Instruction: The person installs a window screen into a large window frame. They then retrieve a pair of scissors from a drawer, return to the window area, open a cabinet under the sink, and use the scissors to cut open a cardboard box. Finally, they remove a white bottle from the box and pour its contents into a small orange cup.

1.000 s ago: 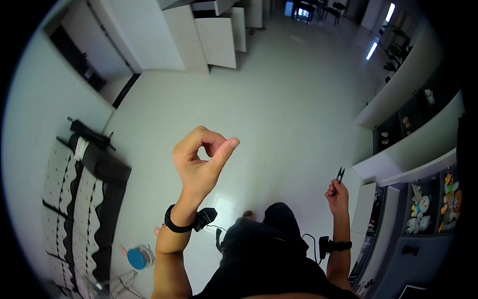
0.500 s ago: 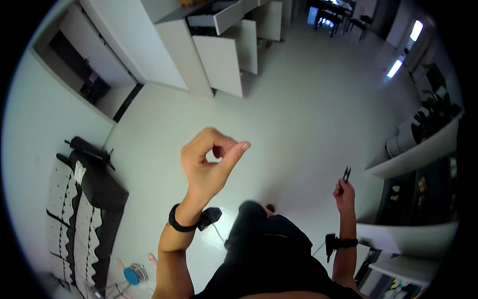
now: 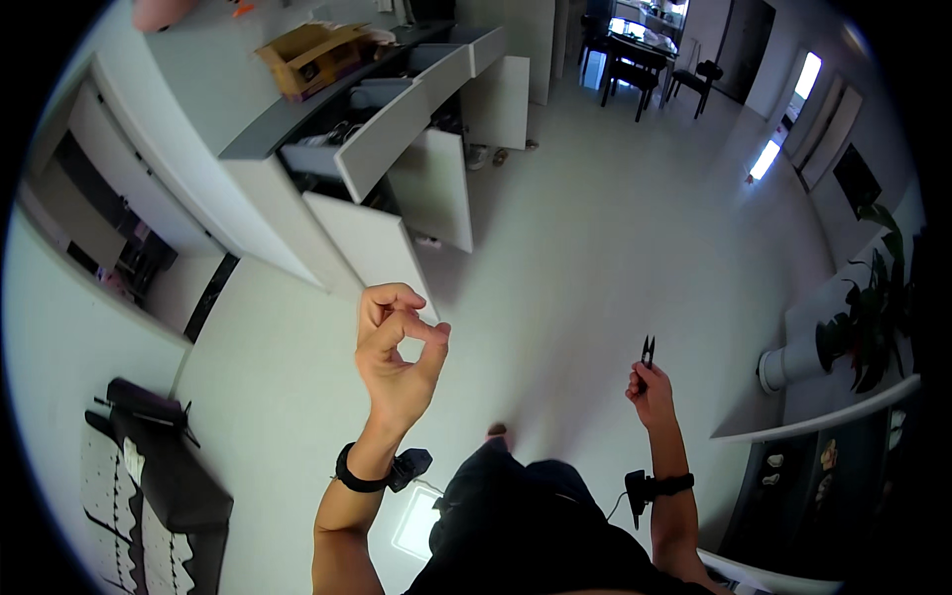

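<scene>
My left hand [image 3: 399,362] is raised over the floor in front of me, its thumb and index finger closed in a ring. Whatever lies between those fingertips, if anything, is too small to make out. Lower down on the right, my right hand [image 3: 652,393] is wrapped round a pair of small black thread snips [image 3: 649,351]. Their two pointed blades stick up out of the fist, slightly apart. Each wrist wears a black strap with a small dark device, the left one [image 3: 409,468] and the right one [image 3: 637,494].
Ahead on the left, a cabinet has pulled-out drawers [image 3: 382,139] and open doors [image 3: 431,188]; a cardboard box [image 3: 312,58] stands on top. A dark sofa [image 3: 169,466] is at left. A potted plant [image 3: 868,322] and shoe shelves [image 3: 793,496] line the right. Chairs [image 3: 635,74] stand far off.
The view has moved forward, and the cabinet and its box show nearer. My left fingers have curled more. The snips, still in my right hand, have shifted left in view.
</scene>
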The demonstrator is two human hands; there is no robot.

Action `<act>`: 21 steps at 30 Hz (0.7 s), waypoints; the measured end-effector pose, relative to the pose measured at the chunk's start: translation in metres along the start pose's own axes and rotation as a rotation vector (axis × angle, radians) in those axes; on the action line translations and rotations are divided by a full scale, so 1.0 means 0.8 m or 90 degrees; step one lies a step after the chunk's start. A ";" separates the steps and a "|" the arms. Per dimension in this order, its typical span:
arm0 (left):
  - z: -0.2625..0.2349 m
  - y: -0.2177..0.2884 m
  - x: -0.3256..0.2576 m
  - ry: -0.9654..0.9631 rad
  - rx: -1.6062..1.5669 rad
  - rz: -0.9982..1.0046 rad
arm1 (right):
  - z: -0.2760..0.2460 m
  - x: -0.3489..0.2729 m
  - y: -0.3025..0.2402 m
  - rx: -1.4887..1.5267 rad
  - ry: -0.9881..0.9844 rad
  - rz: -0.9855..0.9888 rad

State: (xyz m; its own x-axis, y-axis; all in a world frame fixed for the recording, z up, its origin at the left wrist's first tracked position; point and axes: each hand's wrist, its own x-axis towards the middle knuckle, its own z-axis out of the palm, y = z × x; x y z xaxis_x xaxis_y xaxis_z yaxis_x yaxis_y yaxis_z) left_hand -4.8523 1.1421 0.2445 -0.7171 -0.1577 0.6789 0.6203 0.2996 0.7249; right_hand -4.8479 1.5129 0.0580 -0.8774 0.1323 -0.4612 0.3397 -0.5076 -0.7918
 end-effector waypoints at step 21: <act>0.240 -0.380 0.391 0.070 0.106 -0.277 | 0.294 0.742 -0.336 -0.423 -0.338 -0.098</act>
State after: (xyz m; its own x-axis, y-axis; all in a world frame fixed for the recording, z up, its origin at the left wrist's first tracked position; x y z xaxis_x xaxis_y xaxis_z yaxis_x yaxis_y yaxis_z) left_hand -5.3265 1.1823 0.2137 -0.8558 -0.3977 0.3309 0.2035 0.3293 0.9221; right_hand -5.5396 1.5275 0.0914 -0.9156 -0.3412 -0.2128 0.1863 0.1090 -0.9764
